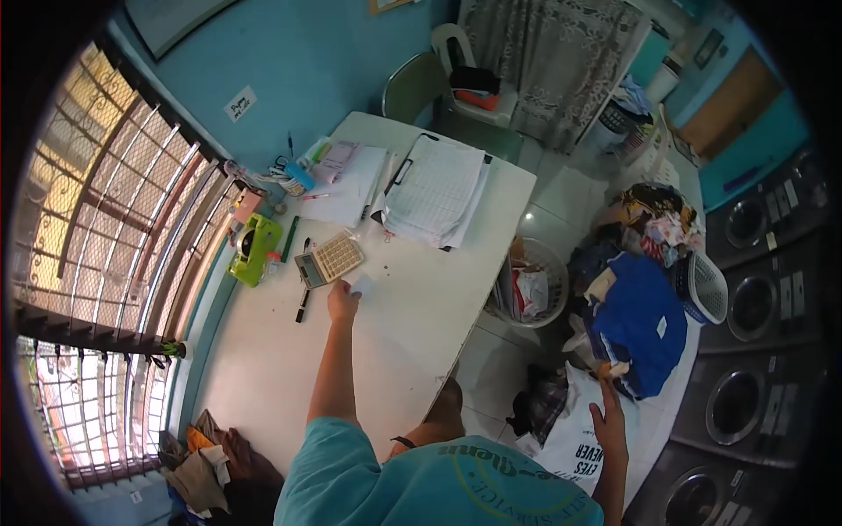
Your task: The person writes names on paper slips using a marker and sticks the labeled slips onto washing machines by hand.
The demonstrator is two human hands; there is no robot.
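Note:
My left hand (343, 301) is over the white table (395, 307), its fingers pinched on a small pale slip of paper (362, 286), just below the beige calculator (330, 259). A black marker (303, 305) lies to the left of that hand. On the right, my right hand (609, 421) has its fingers apart and rests at a white bag with dark lettering (574, 438). The blue garment (640, 316) on the laundry pile is just above this hand.
Clipboards with papers (434, 188) and a green tape dispenser (255, 250) are on the table. A laundry basket (537, 285) stands on the floor between table and clothes pile. Front-loading machines (735, 403) line the right side. Chairs (417, 88) stand behind the table.

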